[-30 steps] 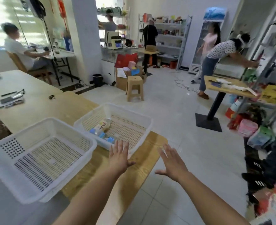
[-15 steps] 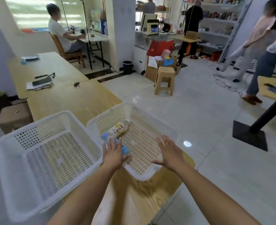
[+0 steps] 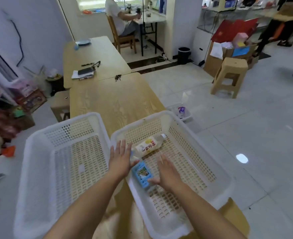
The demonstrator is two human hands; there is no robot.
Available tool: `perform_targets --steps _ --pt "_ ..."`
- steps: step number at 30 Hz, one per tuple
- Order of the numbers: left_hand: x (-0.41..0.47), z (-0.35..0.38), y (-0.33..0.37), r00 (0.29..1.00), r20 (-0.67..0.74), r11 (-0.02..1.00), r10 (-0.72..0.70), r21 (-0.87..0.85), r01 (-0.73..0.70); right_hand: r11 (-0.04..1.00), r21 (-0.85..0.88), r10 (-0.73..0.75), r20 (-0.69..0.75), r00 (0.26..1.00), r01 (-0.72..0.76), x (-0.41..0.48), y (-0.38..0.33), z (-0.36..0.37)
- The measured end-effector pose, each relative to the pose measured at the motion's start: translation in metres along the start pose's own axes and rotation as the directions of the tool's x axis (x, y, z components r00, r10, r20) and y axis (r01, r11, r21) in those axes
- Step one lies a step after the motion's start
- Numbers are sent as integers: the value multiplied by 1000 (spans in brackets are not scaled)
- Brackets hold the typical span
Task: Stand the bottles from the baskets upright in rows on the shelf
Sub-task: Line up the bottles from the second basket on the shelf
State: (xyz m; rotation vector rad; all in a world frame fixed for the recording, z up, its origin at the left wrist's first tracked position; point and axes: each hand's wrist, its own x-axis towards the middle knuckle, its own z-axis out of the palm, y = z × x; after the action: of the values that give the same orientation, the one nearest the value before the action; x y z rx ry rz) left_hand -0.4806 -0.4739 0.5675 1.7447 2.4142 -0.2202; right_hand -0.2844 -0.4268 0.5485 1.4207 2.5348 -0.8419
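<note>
**White baskets, pale wood, blue and yellow labels**

Two baskets, lower left (image 3: 63, 163) and lower centre (image 3: 194, 152), are white plastic with a perforated grid pattern. Beneath them the table (image 3: 114, 99) is light tan with dark wood grain. One lying bottle (image 3: 148, 146) has a white-and-yellow label with red characters and a white cap; the other bottle (image 3: 142, 173) carries a blue label. The floor (image 3: 245, 135) at right is pale grey tile.

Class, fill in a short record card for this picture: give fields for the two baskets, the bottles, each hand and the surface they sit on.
left basket: white, perforated, no bottles visible
right basket: white, perforated, holds two bottles
yellow-label bottle: lying on its side, white cap pointing away
blue-label bottle: lying on its side, nearer the person
left hand: open, fingers spread, over the bottles
right hand: open, beside the blue-label bottle
wooden table: under both baskets
</note>
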Motion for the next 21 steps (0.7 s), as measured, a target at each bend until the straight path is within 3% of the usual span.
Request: perform_targets --steps 5,8,13,18,21 --pt "24 1 -1 1000 18 1000 -4 29 3 957 285 1 174 985 -51 33 -14 24" --pt "39 4 1 999 39 998 3 57 -5 812 556 -1 309 951 -180 44 -12 28" --pt "57 8 6 996 85 998 31 56 -35 683 690 -47 371 928 -241 50 4 22" --pt "70 6 13 986 163 996 29 82 -42 532 761 119 366 923 -371 45 40 6" --pt "74 12 23 968 249 999 34 -49 -22 486 765 292 314 904 -423 38 65 -7"
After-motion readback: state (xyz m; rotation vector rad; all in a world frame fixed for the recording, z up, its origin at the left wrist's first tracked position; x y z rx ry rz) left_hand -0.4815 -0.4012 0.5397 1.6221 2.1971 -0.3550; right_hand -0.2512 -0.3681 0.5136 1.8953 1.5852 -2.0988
